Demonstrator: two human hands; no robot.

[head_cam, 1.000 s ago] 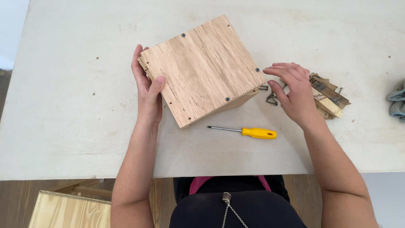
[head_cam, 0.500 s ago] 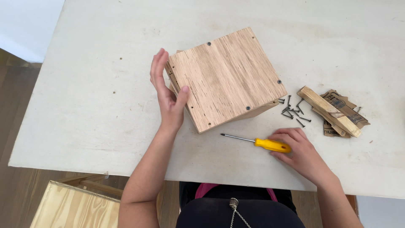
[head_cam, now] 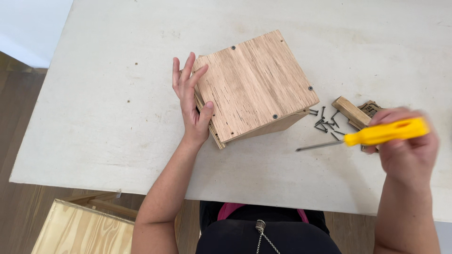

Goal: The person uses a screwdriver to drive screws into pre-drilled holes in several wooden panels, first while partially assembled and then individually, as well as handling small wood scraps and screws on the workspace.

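Note:
A plywood box (head_cam: 256, 87) with dark screws at its corners sits on the white table (head_cam: 103, 108). My left hand (head_cam: 192, 101) rests flat against the box's left side, fingers spread, thumb on the top panel. My right hand (head_cam: 407, 148) holds a yellow-handled screwdriver (head_cam: 372, 135) lifted above the table at the right, its metal shaft pointing left toward the box. A small heap of dark screws (head_cam: 326, 123) lies just right of the box.
A small wood block and some flat pieces (head_cam: 355, 112) lie behind the screws, partly hidden by my right hand. A light plywood panel (head_cam: 80, 230) sits on the wooden floor below the table's near edge.
My right hand closed on the screwdriver and lifted it off the table, moving right. My left hand stayed on the box's left side. The view shifted slightly.

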